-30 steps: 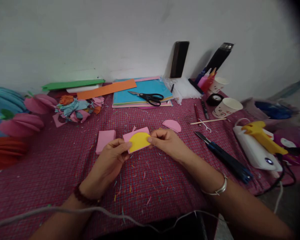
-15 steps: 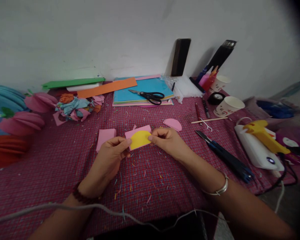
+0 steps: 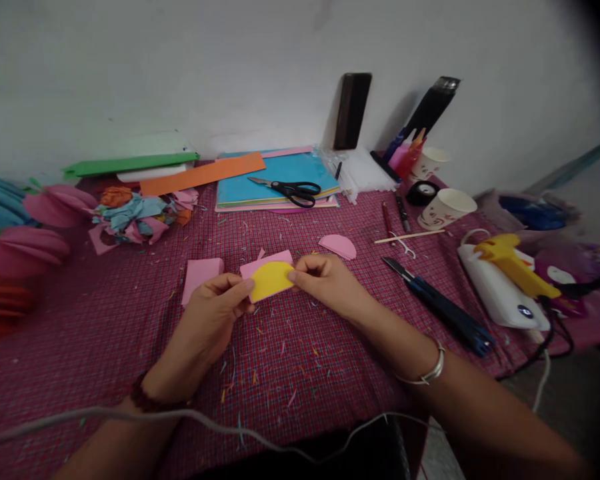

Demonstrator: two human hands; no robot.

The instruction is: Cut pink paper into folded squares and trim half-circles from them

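Observation:
A yellow paper half-circle (image 3: 273, 281) lies against a folded pink paper piece (image 3: 280, 258), its straight edge along the bottom. My left hand (image 3: 217, 300) pinches the left end of both between thumb and fingers. At the right end, my right hand (image 3: 325, 283) grips them the same way. A second pink paper rectangle (image 3: 201, 275) rests on the cloth just behind my left hand. Beyond my right hand sits a pink half-circle (image 3: 338, 246). The fingertips behind the papers are partly hidden.
Black scissors (image 3: 293, 191) lie on stacked coloured paper (image 3: 235, 193). A blue utility knife (image 3: 440, 307) with its blade out is right of my arm, near a yellow glue gun (image 3: 517, 263) on a white power bank (image 3: 500, 290). Paper scraps (image 3: 143, 217) pile at left. A cable (image 3: 205, 417) crosses in front.
The whole scene has shifted slightly left as the camera turned. Both hands keep the same pinch on the yellow and pink papers.

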